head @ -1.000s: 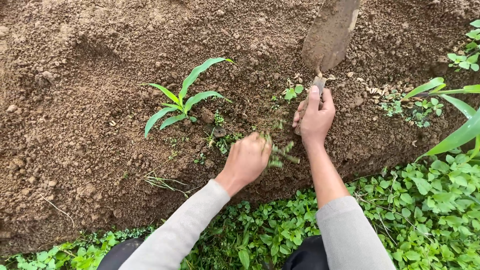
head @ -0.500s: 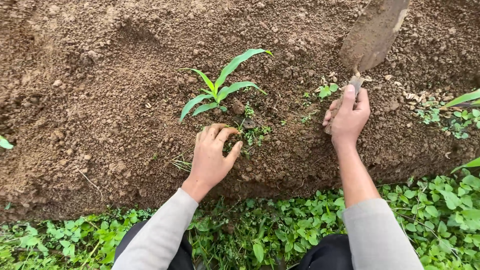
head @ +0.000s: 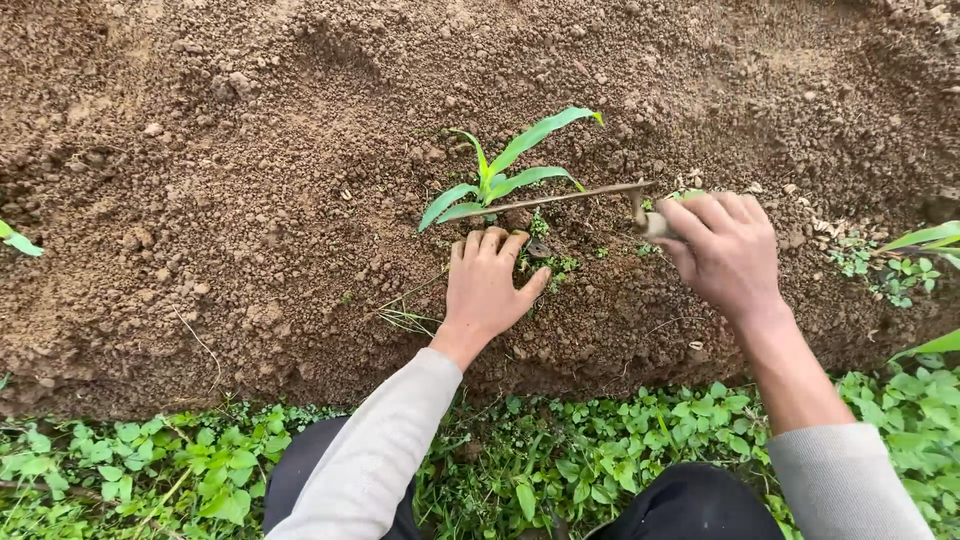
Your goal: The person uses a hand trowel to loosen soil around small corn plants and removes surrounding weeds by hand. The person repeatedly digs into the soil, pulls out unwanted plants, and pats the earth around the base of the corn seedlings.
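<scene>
My left hand (head: 487,285) lies flat on the brown soil, fingers stretched out and holding nothing, just below a young corn seedling (head: 510,165). Small weeds (head: 556,263) grow right beside its fingertips. My right hand (head: 725,250) is closed around the short handle of a hand hoe (head: 560,198). The hoe's blade shows edge-on as a thin line reaching left to the seedling's base, just above my left fingers. Both arms wear grey sleeves.
The raised bed of crumbly soil (head: 250,150) fills the upper view and drops in a steep edge toward me. Low green ground cover (head: 560,470) grows along the bottom. More weeds and long corn leaves (head: 925,238) stand at the right; one leaf tip (head: 15,240) shows far left.
My left hand dropped the pulled weeds and moved to rest flat below the seedling. My right hand swung the hoe down from upright, so its blade now lies level by the seedling.
</scene>
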